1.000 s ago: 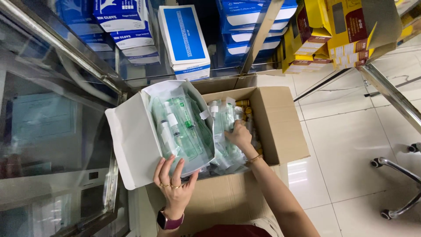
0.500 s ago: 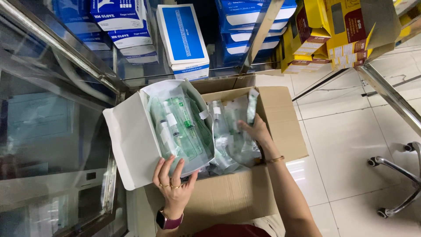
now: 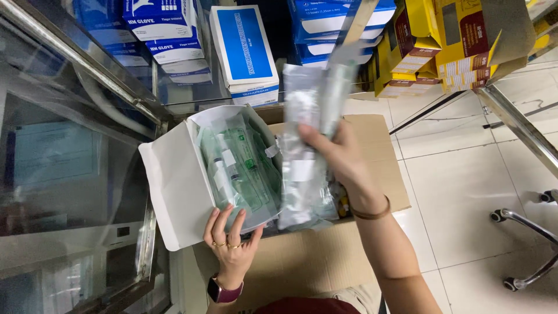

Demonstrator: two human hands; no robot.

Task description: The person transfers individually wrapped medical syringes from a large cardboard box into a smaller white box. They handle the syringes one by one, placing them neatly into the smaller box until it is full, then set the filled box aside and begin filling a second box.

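My left hand point(image 3: 231, 244) grips the near edge of an open white box point(image 3: 177, 186) filled with sealed syringe packets point(image 3: 241, 168). The white box rests tilted on a brown cardboard carton point(image 3: 308, 261). My right hand point(image 3: 340, 154) is raised above the carton and is shut on a bundle of clear syringe packets point(image 3: 305, 139), which hangs upright and blurred. More packets and some yellow-capped items point(image 3: 343, 203) lie inside the carton under the hand.
A glass cabinet point(image 3: 70, 134) with metal framing stands at the left. Blue and white boxes point(image 3: 244, 46) and yellow boxes point(image 3: 442, 40) are stacked on the far shelves. A chair base with casters point(image 3: 523, 244) stands on the white tiled floor at the right.
My right hand went from deep in the carton to lifted above it, bringing up a bundle of packets. My left hand stayed on the white box.
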